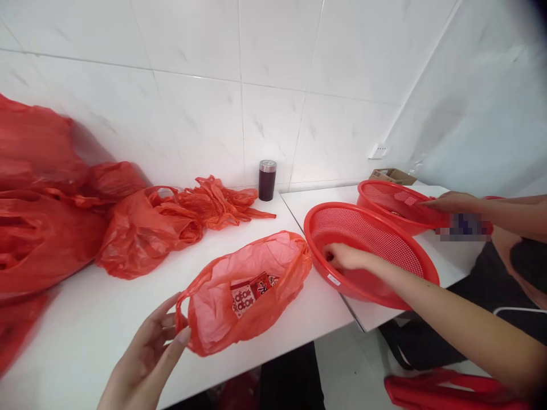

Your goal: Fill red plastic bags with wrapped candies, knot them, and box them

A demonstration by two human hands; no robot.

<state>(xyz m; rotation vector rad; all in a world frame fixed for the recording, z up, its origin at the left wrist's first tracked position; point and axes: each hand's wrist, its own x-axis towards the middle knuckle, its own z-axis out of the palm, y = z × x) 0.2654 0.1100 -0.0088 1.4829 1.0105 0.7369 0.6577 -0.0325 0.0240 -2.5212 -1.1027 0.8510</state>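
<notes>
At the near left, my left hand pinches the handle edge of a red plastic bag. The bag's mouth gapes upward, and small printed red and white packets lie inside it. To its right stands a round red plastic basket with perforated sides. My right hand reaches down into this basket near its left wall, fingers curled together. Something small and dark shows at the fingertips, too hidden to name.
Full red plastic bags crowd the left side. Crumpled red bags and a dark tumbler stand along the tiled wall. Beyond my basket is a second red basket, with a co-worker's hand over it. A cardboard box sits behind.
</notes>
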